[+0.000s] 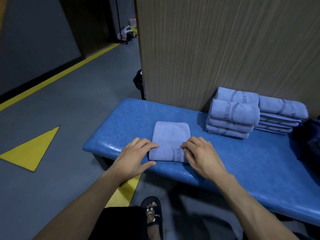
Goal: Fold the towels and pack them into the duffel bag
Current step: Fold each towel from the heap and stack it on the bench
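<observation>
A light-blue folded towel lies flat on the blue padded bench, near its front left. My left hand touches the towel's left edge, fingers spread and slightly bent. On the towel's near right corner rests my right hand, fingertips on the printed lettering. Two stacks of folded towels stand at the back right: a nearer stack and a flatter one against the wall. A dark bag shows only partly at the far right edge.
A wood-grain wall panel rises behind the bench. Grey floor with yellow markings lies to the left. A black object stands at the panel's corner. My foot in a black slipper is below the bench's front edge.
</observation>
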The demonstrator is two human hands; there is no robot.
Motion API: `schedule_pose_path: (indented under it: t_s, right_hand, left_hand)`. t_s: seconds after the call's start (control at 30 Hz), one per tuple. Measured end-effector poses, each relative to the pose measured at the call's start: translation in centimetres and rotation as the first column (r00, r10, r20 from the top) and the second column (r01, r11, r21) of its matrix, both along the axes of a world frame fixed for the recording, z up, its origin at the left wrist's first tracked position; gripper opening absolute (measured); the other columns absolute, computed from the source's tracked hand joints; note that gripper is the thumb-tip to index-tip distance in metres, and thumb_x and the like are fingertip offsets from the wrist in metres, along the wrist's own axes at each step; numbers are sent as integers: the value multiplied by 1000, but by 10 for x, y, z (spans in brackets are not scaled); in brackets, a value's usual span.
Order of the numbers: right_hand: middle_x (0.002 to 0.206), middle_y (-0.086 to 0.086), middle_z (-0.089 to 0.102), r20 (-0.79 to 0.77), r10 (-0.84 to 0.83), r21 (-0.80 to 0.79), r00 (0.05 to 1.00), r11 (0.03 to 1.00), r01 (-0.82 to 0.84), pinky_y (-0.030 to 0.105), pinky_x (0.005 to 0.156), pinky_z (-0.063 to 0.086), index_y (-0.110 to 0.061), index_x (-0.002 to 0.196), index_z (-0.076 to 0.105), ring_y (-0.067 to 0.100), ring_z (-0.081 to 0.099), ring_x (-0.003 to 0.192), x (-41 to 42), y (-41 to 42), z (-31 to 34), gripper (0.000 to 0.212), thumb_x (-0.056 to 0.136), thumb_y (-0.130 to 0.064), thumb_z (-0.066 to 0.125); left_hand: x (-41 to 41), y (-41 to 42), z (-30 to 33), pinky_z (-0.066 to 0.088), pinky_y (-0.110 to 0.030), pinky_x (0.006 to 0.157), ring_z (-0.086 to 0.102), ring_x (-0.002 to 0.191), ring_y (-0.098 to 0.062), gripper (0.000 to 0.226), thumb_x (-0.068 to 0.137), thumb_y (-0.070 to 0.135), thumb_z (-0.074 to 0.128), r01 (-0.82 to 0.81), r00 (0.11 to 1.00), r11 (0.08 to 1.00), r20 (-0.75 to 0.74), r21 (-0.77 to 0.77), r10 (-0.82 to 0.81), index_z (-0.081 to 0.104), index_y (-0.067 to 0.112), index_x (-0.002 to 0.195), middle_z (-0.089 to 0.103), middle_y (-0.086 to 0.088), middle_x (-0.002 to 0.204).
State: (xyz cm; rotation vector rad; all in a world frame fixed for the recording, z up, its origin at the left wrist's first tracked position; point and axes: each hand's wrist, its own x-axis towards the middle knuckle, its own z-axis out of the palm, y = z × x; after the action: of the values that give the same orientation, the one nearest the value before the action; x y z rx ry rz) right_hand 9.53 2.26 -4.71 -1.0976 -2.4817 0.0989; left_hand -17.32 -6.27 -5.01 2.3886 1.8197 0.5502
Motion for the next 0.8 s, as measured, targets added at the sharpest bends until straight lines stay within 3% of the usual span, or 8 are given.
schedule_pose_path:
  t_s: [0.1, 0.17, 0.37, 0.47, 0.57, 0.67, 0.8]
  right_hand:
    - [115, -9, 57, 112, 75, -96, 991, 993, -64, 42, 82, 43, -28, 120, 59, 21, 51, 99, 12, -3, 5, 44, 86, -54, 51]
    - [122, -10, 54, 116, 85, -144, 990, 987, -68, 41, 86, 43, -29, 128, 53, 20, 50, 105, 15, -5, 2, 53, 82, -56, 54]
    - [113, -13, 64, 47, 88, -115, 995, 990, -83, 34, 84, 39, -30, 123, 60, 18, 54, 104, 21, -6, 4, 45, 83, -48, 50]
    - [109, -11, 68, 11, 109, -189, 994, 976, -105, 32, 86, 40, -32, 121, 60, 16, 57, 100, 25, -10, 12, 45, 80, -48, 50]
    - [98, -4, 69, -67, 107, -314, 992, 942, -123, 37, 84, 47, -36, 119, 56, 18, 60, 90, 29, -14, 16, 42, 80, -49, 49]
    - [94, -8, 71, -157, 67, -410, 985, 903, -127, 38, 79, 51, -33, 115, 56, 15, 62, 82, 32, -17, 16, 39, 81, -51, 50]
    - [92, -11, 72, -275, -95, -542, 957, 837, -72, 32, 81, 52, -31, 106, 59, 8, 65, 83, 33, -12, 11, 36, 83, -59, 56]
  left_hand:
    - [6, 1, -1, 44, -33, 95, 46, 111, -14, 46, 95, 48, 58, -15, 999, 999, -34, 32, 16, 51, 29, 137, 51, 13, 126]
    - [10, 1, -3, 44, -33, 96, 45, 113, -15, 43, 99, 45, 53, -27, 999, 999, -26, 29, 28, 49, 27, 138, 49, 12, 127]
    - [13, -1, 3, 37, -25, 98, 41, 112, -8, 37, 104, 48, 43, -9, 997, 998, 82, -60, 14, 51, 25, 131, 48, 16, 127]
    - [14, -7, 4, 37, -23, 92, 43, 108, -5, 34, 103, 55, 38, -17, 964, 983, 256, -184, 64, 53, 30, 121, 53, 16, 111]
    - [16, -14, 7, 35, -23, 82, 47, 101, -6, 17, 104, 49, 41, -58, 929, 955, 334, -292, 159, 53, 36, 102, 55, 7, 97]
    - [23, -16, 10, 36, -27, 76, 49, 90, -8, 30, 105, 48, 39, -100, 909, 942, 356, -319, 217, 48, 26, 86, 55, 3, 87]
    - [37, -11, 12, 43, -39, 79, 55, 84, -19, 47, 106, 49, 34, -207, 841, 913, 413, -351, 350, 45, 10, 82, 59, -1, 83]
